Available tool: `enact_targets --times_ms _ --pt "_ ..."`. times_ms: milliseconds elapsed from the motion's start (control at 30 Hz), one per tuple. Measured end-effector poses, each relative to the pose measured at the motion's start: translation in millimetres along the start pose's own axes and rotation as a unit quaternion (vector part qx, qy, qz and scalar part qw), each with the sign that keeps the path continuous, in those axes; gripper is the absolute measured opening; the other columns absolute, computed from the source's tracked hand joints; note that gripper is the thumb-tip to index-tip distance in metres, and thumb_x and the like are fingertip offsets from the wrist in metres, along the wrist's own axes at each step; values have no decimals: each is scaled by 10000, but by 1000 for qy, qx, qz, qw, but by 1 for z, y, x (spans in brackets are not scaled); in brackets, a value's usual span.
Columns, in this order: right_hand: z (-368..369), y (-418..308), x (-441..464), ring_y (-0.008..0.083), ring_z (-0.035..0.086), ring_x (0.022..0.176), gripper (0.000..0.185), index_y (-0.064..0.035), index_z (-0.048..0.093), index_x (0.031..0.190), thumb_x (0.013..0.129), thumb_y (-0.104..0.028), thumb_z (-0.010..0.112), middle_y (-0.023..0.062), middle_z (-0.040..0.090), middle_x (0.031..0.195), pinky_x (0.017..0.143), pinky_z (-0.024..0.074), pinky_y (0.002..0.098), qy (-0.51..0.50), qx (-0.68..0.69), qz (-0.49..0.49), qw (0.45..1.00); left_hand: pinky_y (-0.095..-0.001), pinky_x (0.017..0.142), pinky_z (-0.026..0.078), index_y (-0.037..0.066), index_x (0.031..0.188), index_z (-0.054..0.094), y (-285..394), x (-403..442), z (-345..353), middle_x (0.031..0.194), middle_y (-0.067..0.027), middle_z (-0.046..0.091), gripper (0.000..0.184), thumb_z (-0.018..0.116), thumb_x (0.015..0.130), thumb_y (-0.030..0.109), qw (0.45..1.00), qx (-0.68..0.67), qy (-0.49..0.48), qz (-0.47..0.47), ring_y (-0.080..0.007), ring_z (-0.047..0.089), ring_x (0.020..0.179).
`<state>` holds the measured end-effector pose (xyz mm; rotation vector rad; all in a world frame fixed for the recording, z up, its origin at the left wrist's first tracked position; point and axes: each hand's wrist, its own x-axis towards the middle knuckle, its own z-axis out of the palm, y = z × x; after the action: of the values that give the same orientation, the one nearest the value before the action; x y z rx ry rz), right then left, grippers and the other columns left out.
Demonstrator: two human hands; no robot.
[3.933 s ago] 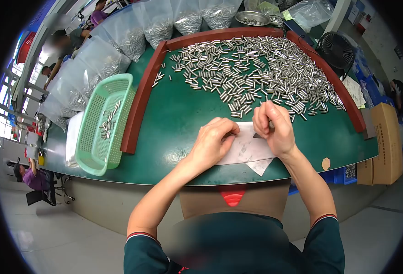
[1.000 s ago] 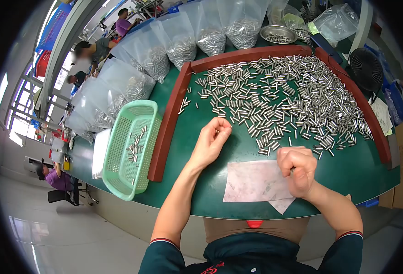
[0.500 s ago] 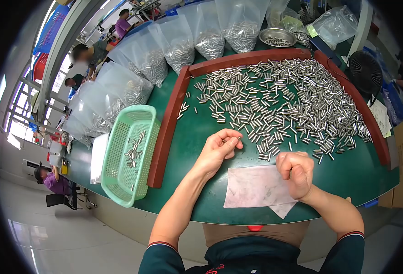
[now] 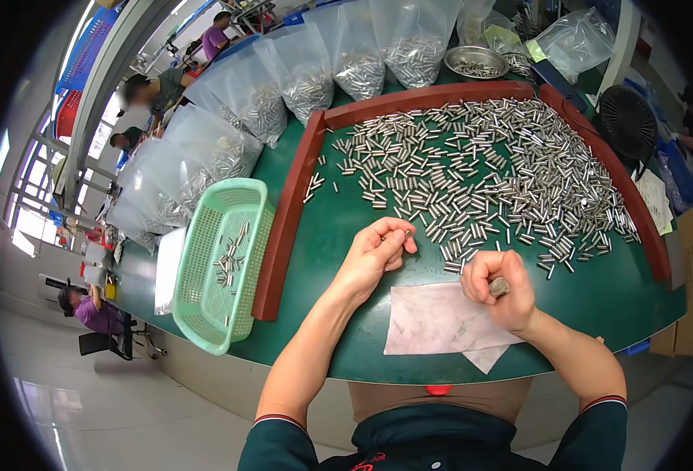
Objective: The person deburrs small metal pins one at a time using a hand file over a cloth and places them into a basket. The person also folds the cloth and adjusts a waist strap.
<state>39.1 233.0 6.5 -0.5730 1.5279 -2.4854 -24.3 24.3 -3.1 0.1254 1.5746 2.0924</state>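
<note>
My left hand (image 4: 378,253) is closed in a pinch on a small metal pin (image 4: 406,233), just in front of the near edge of the spread metal pins (image 4: 460,169). Over the right part of a stained pinkish cloth (image 4: 429,320), my right hand (image 4: 503,290) curls its fingers round a small grey-brown lump (image 4: 499,287). The cloth lies on the green table near its front edge, with a pale corner sticking out below it. Several metal pins lie in the green basket (image 4: 196,310) at the left.
A dark red wooden rail (image 4: 290,228) borders the pins at the left, back and right. Clear bags of pins (image 4: 358,74) line the back left. A metal bowl (image 4: 476,63) and a black fan (image 4: 627,118) stand behind. Co-workers (image 4: 152,90) sit at the far left.
Since a second ago, my left hand has come right and nearer to me. My right hand has turned and opened slightly, and the lump in it now shows.
</note>
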Motion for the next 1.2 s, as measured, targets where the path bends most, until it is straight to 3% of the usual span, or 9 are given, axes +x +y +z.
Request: enact_targets --times_ms 167,333,400,433,533,567,633,833,1200 --pt "1 -1 2 76 269 466 567 -60 373 557 919 -487 289 -1 335 502 446 214 231 6 5 10 1000 -180 496 292 22 975 526 3 -2 1 769 -39 544 126 473 909 116 1000 -10 0 -4 -38 359 553" --pt "1 -9 5 77 240 418 524 -81 340 554 935 -436 284 -10 306 448 420 210 232 17 119 -40 992 -172 491 314 2 957 542 11 -27 29 792 -54 590 110 514 881 77 993 120 -11 -22 -30 396 564" --pt "-1 -10 5 79 241 412 496 -87 336 563 941 -406 297 -5 315 447 413 214 231 7 149 -55 987 -219 531 399 -17 906 551 -3 -34 45 789 -49 603 101 550 859 72 951 291 -21 102 -57 472 601" --pt "0 -7 5 79 245 413 486 -87 338 565 945 -387 304 -3 317 449 412 216 231 35 140 -65 987 -276 536 416 -19 872 541 -2 -39 50 771 -66 593 90 567 830 56 902 416 -34 112 -120 513 595" --pt "4 -1 4 82 267 411 468 -82 357 571 954 -349 316 2 328 454 408 230 229 88 124 -70 986 -351 584 418 8 823 512 -18 -39 58 737 -122 513 83 578 780 34 839 497 -46 218 -298 519 670" --pt "4 -1 4 83 272 410 473 -82 363 571 955 -353 313 2 329 453 408 232 228 95 124 -62 986 -351 584 418 8 823 512 -22 -38 58 737 -122 513 83 578 780 34 839 497 -49 217 -298 519 670" --pt "8 -1 4 83 241 397 502 -93 350 556 956 -386 275 -6 309 439 411 222 235 114 110 -48 986 -366 604 416 19 829 514 -26 -39 59 755 -118 491 97 589 771 40 786 572 -37 233 -298 504 706" --pt "14 3 4 77 175 380 546 -115 308 520 952 -435 213 -29 262 417 400 181 237 126 144 -17 981 -380 608 423 21 792 496 -15 -43 62 756 -117 481 120 605 740 22 761 603 -48 234 -296 501 705" --pt "16 6 3 71 171 390 533 -127 286 516 948 -435 228 -38 253 424 401 177 228 150 174 12 973 -377 569 418 6 751 478 -18 -41 58 704 -125 483 145 610 697 -19 774 579 -43 252 -304 502 646"
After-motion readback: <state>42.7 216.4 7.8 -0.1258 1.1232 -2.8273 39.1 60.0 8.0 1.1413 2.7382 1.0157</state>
